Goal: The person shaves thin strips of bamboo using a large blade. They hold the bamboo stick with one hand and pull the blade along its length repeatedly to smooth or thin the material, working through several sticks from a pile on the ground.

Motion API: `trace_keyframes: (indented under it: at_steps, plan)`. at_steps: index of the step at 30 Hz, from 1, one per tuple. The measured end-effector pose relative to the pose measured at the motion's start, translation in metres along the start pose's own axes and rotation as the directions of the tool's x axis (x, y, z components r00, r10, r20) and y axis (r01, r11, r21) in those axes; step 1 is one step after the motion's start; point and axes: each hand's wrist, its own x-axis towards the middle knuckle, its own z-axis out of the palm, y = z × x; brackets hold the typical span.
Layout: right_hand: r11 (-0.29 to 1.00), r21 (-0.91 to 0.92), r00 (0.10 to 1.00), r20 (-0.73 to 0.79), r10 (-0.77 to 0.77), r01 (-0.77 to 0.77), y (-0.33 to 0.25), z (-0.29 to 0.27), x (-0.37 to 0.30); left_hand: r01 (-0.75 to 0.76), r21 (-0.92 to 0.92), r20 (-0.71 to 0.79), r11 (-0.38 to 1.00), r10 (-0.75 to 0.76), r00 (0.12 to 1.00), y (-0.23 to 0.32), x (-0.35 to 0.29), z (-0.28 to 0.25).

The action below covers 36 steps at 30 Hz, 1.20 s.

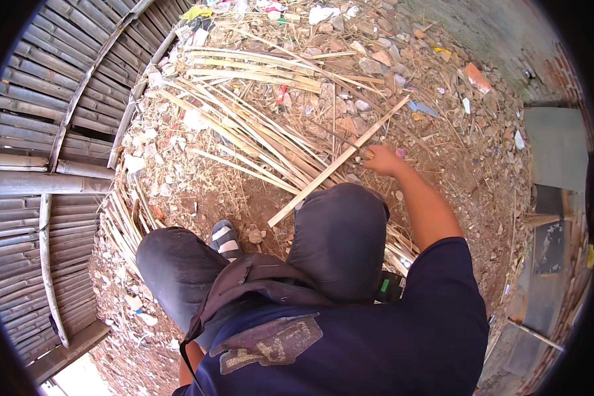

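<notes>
My right hand (381, 162) is closed around the handle of what looks like a knife (336, 135), its thin dark blade pointing up and left. Across the blade's line runs a long pale bamboo strip (340, 165), slanting from beside my right knee up to the right; my fist is close to its edge. Beyond my knees a loose bundle of split bamboo strips (251, 135) lies on the ground. My left hand is out of sight; only a bit of the left forearm shows at the lower edge.
On the left stands a bamboo slat wall (53, 132). Stones, rubble and litter (376, 56) cover the ground. More strips (122, 221) lie left of my left knee, others (402, 247) beside my right knee. A grey panel (554, 148) leans at the right.
</notes>
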Motion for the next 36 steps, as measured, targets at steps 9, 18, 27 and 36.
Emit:
trace_keyframes:
  at_steps: [9,18,27,36]
  plan:
    - [0.739,0.654,0.971,-0.026,0.240,-0.165,-0.032,0.126,0.066,-0.004,-0.004,-0.047,1.000,0.004,0.999,0.007,-0.002,-0.012]
    - [0.612,0.773,0.971,0.024,0.237,-0.169,-0.029,0.123,0.077,-0.153,-0.078,-0.251,0.985,0.129,0.959,0.014,-0.024,-0.056]
    - [0.564,0.766,0.937,-0.348,-0.041,0.309,-0.110,0.006,0.032,-0.953,0.020,-0.543,0.302,0.804,0.243,0.328,-0.147,-0.099]
    - [0.505,0.619,0.792,-0.544,-0.276,0.601,-0.236,-0.066,-0.077,-0.692,0.663,0.175,-0.285,0.958,-0.227,0.447,-0.306,0.049]
